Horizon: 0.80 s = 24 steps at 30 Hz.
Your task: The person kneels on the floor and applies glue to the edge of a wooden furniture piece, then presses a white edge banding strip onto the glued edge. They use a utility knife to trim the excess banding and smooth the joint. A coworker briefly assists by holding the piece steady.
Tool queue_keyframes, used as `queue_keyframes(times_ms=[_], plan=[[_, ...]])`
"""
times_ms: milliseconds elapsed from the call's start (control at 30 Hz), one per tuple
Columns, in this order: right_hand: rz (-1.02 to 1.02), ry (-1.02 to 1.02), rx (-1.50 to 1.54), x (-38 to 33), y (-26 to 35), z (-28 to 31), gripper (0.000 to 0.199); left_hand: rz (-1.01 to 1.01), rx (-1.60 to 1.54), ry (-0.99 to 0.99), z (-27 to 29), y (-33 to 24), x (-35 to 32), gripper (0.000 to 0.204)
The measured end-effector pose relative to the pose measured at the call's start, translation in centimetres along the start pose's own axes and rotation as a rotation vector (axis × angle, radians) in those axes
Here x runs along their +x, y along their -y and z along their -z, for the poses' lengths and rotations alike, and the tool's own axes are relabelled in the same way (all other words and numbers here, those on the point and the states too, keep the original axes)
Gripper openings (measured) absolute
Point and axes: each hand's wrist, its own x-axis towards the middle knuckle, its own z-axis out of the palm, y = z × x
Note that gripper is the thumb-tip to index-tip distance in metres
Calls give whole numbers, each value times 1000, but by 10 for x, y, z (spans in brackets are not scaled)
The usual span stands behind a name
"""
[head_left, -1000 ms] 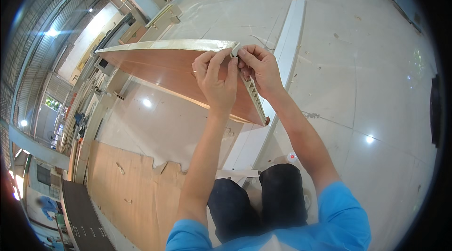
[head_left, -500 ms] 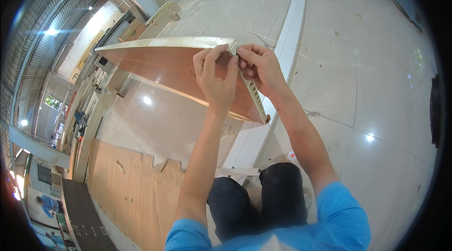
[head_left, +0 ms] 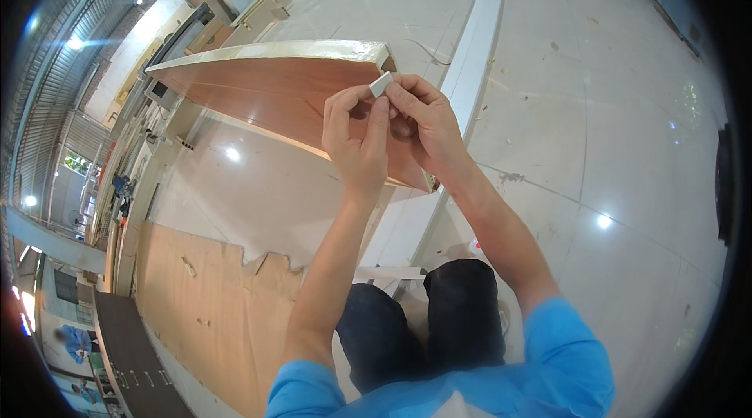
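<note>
A small white flat piece (head_left: 381,84) is pinched between the fingertips of both hands. My left hand (head_left: 354,136) is closed on it from the left, and my right hand (head_left: 429,116) meets it from the right. Just behind them stands a large reddish-brown panel (head_left: 266,101), resembling a door, tilted on its edge. Its upper edge (head_left: 274,50) is cream and shiny, as if wrapped in film. My hands are in front of the panel's near end and hide much of it.
White boards (head_left: 473,50) lie lengthwise on the tiled floor (head_left: 548,128) beyond the panel. At lower left is a torn brown sheet (head_left: 196,285). Long timber pieces and a dark table (head_left: 129,340) stand along the left. A person in blue (head_left: 76,342) is far left.
Both hands have drawn back from the panel's end corner, slightly down toward me. The white piece now shows between the fingertips. The whole view has shifted slightly.
</note>
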Motion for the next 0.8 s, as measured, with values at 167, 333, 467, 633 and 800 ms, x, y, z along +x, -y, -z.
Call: queue_keyframes(times_ms=[167, 333, 467, 633, 800], plan=[[219, -131, -326, 1, -8, 0, 15, 145, -64, 23, -3, -9, 6, 11], [492, -109, -649, 0, -13, 9, 28, 304, -200, -43, -11, -20, -1, 13], [633, -79, -774, 4, -8, 15, 31, 353, -241, -18, -11, -22, 1, 17], [646, -185, -733, 10, -10, 4, 31, 355, -214, -18, -13, -23, 9, 18], [709, -217, -817, 28, -7, 0, 32, 227, -35, -74, -9, -24, 15, 19]])
